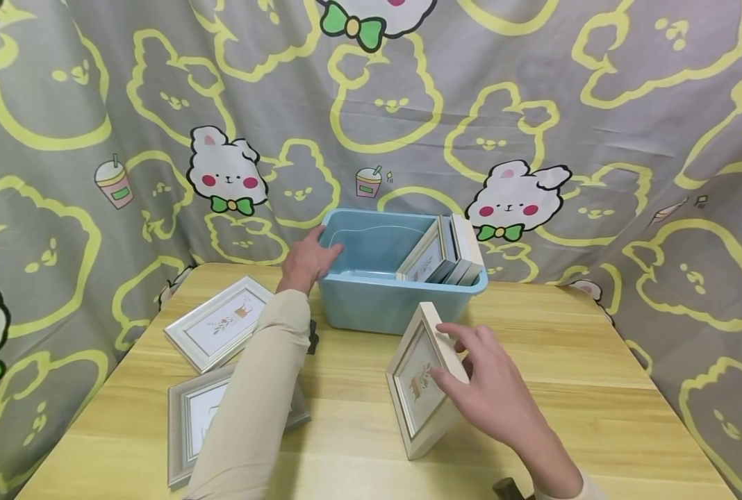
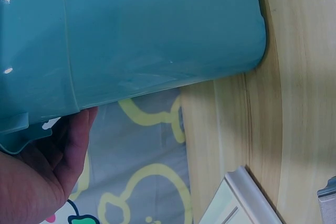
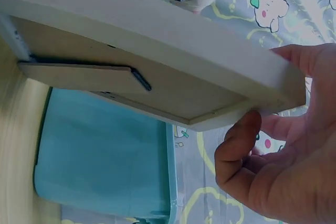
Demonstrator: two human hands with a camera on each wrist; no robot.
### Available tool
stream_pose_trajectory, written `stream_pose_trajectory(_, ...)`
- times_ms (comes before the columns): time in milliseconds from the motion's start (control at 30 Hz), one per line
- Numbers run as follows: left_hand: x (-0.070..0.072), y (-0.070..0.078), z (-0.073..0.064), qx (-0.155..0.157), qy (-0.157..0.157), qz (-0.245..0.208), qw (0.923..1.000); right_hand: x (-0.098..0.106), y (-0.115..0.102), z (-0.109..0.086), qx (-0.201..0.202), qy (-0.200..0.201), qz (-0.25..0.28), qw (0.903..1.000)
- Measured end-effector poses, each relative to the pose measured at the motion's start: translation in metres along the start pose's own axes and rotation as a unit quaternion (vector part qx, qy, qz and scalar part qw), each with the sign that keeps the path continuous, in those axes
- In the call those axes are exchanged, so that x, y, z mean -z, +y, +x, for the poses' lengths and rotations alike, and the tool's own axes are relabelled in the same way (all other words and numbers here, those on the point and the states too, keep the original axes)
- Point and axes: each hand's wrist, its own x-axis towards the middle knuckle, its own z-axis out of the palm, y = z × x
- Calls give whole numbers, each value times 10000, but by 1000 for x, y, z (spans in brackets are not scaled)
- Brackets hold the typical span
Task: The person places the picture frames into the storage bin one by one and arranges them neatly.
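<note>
At the left end of the blue plastic bin (image 1: 377, 303), my left hand (image 1: 308, 260) grips the rim, fingers curled over it. The left wrist view shows those fingers (image 2: 76, 148) at the bin's end. My right hand (image 1: 492, 385) pinches the upper edge of a cream picture frame (image 1: 398, 378), thumb on the front side and fingers behind. That frame stands upright and tilted on the table, its deer picture facing left. Its brown backing (image 3: 173, 82) and easel leg (image 3: 79, 77) show in the right wrist view. Several picture frames (image 1: 436, 250) lean together inside the bin's right end.
Two more picture frames lie on the wooden table (image 1: 596, 389) at the left: a silver one (image 1: 186, 333) and a grey one (image 1: 178, 423) partly under my left sleeve. A patterned curtain (image 1: 396, 90) hangs behind the bin and along both sides.
</note>
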Motion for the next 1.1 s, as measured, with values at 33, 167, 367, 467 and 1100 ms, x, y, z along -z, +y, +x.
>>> stream_pose_trajectory(33, 0, 0, 0, 4, 2, 1, 10000, 0, -1, 2, -7, -64, 29, 10000)
stream_pose_trajectory(167, -1, 0, 0, 15, -15, -8, 10000, -2, -2, 10, 52, -285, 131, 9995)
stream_pose_trajectory(367, 0, 1, -1, -3, -51, -6, 10000, -3, 4, 21, 159, -645, 655, 9956)
stream_pose_trajectory(467, 0, 1, -1, 10, -31, -9, 10000, -4, 6, 26, 48, -825, 896, 9925)
stream_pose_trajectory(1100, 1, -1, 0, 11, -25, -61, 10000, -17, 9, 43, 217, -1529, 1400, 9780)
